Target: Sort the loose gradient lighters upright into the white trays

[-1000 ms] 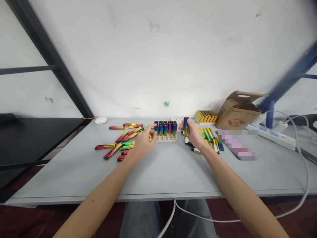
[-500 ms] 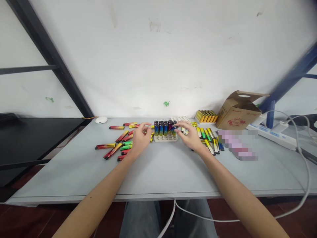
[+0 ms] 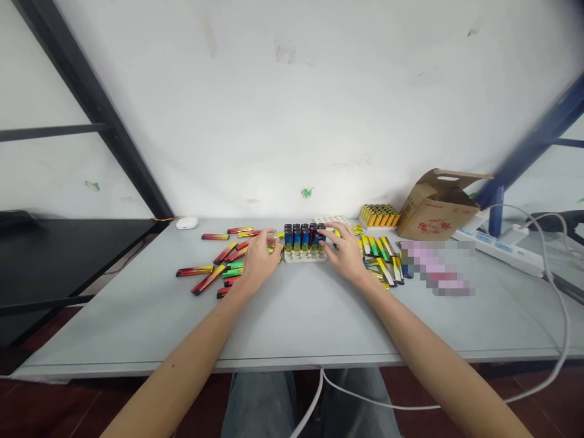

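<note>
A white holder tray (image 3: 305, 258) with round holes stands before me. Upright in its back rows are several blue-and-yellow tubes (image 3: 296, 239) with black tops, shaped like lighters. At the tray's right end, my right hand (image 3: 344, 250) has its thumb and fingertips closed on one blue-and-yellow tube (image 3: 318, 242). Left of the tray hovers my left hand (image 3: 261, 260), fingers curved with thumb and forefinger apart, and I see nothing held in it. Red-and-yellow tubes (image 3: 210, 280) and green tubes (image 3: 233, 272) lie loose beside the left hand. Yellow, white and green tubes (image 3: 385, 267) lie beyond the right hand.
At the back stand a second white tray (image 3: 331, 219) and a tray of yellow tubes (image 3: 380, 215). An open cardboard box (image 3: 431, 216), a power strip (image 3: 511, 250) and white cables are on the right. A white case (image 3: 187, 223) lies at the back left.
The tube at the tray's right end was tilted with a purple-pink side showing; it now stands more upright, blue-yellow. My right hand has shifted slightly left; the left hand is slightly lower.
</note>
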The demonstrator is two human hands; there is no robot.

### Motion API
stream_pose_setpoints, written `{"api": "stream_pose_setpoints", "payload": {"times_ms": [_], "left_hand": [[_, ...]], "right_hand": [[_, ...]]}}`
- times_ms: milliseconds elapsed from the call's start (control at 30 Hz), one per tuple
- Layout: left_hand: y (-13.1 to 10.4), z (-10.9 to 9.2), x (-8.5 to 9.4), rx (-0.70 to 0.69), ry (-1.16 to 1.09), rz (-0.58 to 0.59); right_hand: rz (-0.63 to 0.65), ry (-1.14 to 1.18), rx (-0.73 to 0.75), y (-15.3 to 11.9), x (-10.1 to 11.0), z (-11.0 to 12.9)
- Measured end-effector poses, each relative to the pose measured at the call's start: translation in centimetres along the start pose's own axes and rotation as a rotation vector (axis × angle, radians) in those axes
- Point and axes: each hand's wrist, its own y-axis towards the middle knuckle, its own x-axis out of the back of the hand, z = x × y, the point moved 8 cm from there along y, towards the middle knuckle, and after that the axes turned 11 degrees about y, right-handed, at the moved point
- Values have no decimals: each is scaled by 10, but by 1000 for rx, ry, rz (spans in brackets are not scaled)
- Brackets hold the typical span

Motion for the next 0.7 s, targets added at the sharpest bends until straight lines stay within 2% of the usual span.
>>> {"api": "stream_pose_setpoints", "payload": {"times_ms": [267, 500, 600, 700], "left_hand": [[-8, -12, -13, -167, 180, 75], [-6, -6, -18, -173, 268, 105], [-8, -4, -25, -212, 321, 187], [-13, -3, -34, -263, 342, 291]], "right_hand": [[-31, -31, -16, 1, -1, 2], [81, -64, -50, 3, -4, -3], [113, -46, -112, 2, 1, -17], [212, -86, -162, -2, -2, -30]]}}
